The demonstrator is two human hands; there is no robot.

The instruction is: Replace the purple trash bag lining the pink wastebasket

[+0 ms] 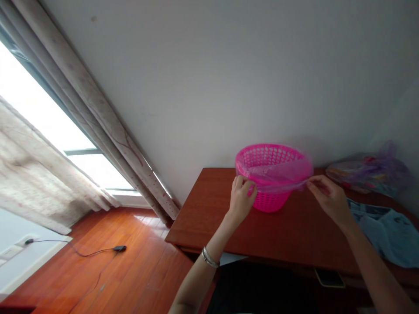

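A pink plastic basket (270, 202) with a pattern of holes stands upright on the wooden desk. A thin, see-through plastic bag (278, 187) lines it and folds over its rim. At the near left of the rim, my left hand (241, 195) pinches the bag's edge, fingers against the basket. My right hand (325, 194) pinches the bag's edge between thumb and forefinger, just off the right side of the rim. The bag is drawn tight across the front between both hands.
The brown desk (209, 209) meets a grey wall. On the right lie a purple bag (376, 168) with things in it and a pale blue folded cloth or bag (389, 231). A phone (329, 278) lies near the front edge. A cable with a black adapter (119, 248) crosses the floor.
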